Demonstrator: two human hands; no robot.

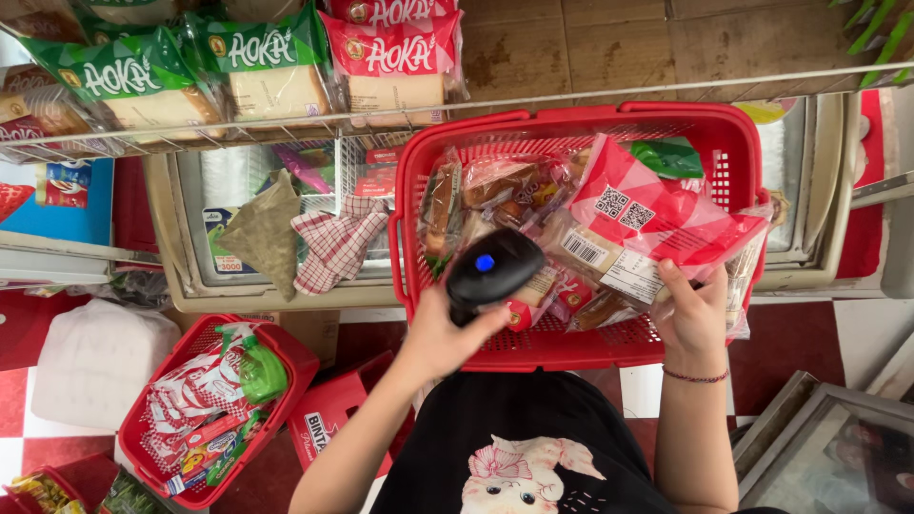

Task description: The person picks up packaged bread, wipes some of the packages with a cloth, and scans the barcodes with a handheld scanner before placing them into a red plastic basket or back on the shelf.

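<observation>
Fingers of the left hand (440, 333) are wrapped around a black barcode scanner (492, 269), while the right hand (693, 314) pinches a red bread packet (657, 221) over the one red basket (571, 228); scanning looks under way, and aiming at its label seems needed. A second basket (214, 405) sits below.

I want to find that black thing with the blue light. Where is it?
Look at the big red basket in the middle, full of snack packets. Just in front of it, the left hand holds the scanner. It is the only black, rounded thing there, with one blue dot on top.
</observation>
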